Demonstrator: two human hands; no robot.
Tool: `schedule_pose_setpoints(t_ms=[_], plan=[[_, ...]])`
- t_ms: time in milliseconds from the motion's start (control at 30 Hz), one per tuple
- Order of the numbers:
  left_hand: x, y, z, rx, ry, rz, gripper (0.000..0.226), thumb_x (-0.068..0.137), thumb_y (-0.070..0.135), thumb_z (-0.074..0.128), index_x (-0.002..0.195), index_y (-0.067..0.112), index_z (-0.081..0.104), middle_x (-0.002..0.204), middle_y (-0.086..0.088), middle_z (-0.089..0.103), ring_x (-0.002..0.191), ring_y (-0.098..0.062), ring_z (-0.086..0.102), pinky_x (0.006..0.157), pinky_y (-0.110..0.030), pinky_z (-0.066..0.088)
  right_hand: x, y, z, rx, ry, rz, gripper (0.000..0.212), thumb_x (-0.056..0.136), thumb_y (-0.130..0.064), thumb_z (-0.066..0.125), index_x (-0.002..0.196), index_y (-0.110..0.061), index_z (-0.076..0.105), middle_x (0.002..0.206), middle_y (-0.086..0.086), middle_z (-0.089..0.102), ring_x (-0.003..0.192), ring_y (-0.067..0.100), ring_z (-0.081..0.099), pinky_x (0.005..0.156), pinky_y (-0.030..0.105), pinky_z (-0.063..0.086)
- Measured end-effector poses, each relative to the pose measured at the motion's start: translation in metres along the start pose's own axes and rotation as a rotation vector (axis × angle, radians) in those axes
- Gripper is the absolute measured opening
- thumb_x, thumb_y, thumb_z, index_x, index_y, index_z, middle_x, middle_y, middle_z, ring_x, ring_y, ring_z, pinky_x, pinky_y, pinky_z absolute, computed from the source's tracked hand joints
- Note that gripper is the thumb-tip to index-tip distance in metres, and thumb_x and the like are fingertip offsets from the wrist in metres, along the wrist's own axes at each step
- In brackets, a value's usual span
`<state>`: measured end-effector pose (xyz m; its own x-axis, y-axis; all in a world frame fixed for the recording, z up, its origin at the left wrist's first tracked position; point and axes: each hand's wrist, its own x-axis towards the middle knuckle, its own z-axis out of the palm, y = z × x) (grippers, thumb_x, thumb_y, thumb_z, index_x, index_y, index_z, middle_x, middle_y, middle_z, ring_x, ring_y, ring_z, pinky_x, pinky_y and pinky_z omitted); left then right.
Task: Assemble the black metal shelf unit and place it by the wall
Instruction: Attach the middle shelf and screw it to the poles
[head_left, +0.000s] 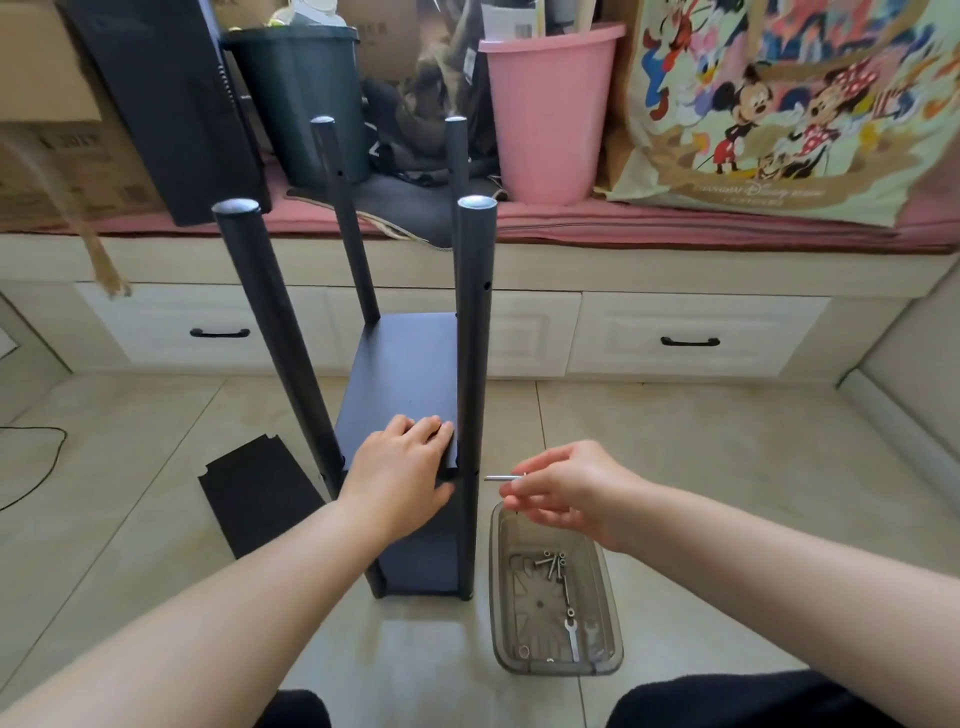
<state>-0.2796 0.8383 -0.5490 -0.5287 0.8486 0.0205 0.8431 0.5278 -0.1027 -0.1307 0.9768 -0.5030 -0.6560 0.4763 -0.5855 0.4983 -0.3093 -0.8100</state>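
left hand (402, 467) grips the front edge of the shelf panel (400, 374) on the half-built shelf unit (415, 364), standing on the tile floor. right hand (563, 491) pinches a small metal hex key (503, 477) just beside the front right post (472, 389), above the parts tray (556, 597).

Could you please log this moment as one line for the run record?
left hand: holds shelf panel | right hand: pinches bolt beside front post | tray: spare hardware
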Motion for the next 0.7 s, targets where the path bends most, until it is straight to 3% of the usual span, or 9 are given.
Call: schedule_pose_setpoints(t_ms=[167,333,533,700], plan=[[-0.005,0.005,0.003,-0.031,0.005,-0.007,0.067,0.099,0.036,0.048,0.159,0.019,0.022,0.163,0.002,0.028,0.141,-0.022,0.033,0.11,-0.032,0.037,0.01,0.009,0.005,-0.128,-0.001,0.02,0.011,0.099,-0.007,0.056,0.109,-0.003,0.055,0.086,0.012,0.077,0.071,0.019,0.073,0.065,0.027,0.056],[-0.01,0.004,0.008,-0.003,-0.018,0.026,0.075,0.098,0.024,0.047,0.162,0.015,0.007,0.169,-0.005,0.01,0.153,-0.03,0.015,0.12,-0.037,0.024,0.019,0.015,0.015,-0.297,-0.06,0.044,0.017,0.096,-0.015,0.062,0.109,-0.004,0.061,0.089,0.006,0.078,0.067,0.01,0.069,0.052,0.021,0.053],[-0.012,0.004,0.012,-0.043,-0.053,0.017,0.08,0.099,0.021,0.049,0.162,0.018,-0.001,0.17,-0.005,-0.001,0.156,-0.032,0.003,0.126,-0.042,0.013,0.026,0.018,0.021,-0.322,-0.042,0.037,0.016,0.089,-0.013,0.071,0.101,-0.005,0.064,0.074,0.004,0.069,0.058,0.008,0.064,0.052,0.021,0.052],[-0.012,0.002,0.014,-0.063,-0.027,0.023,0.077,0.101,0.021,0.047,0.162,0.019,0.0,0.17,-0.004,0.001,0.156,-0.031,0.005,0.125,-0.041,0.013,0.028,0.019,0.022,-0.332,-0.017,0.03,0.01,0.092,-0.01,0.068,0.099,-0.003,0.065,0.08,0.009,0.074,0.054,0.007,0.061,0.054,0.021,0.053]])
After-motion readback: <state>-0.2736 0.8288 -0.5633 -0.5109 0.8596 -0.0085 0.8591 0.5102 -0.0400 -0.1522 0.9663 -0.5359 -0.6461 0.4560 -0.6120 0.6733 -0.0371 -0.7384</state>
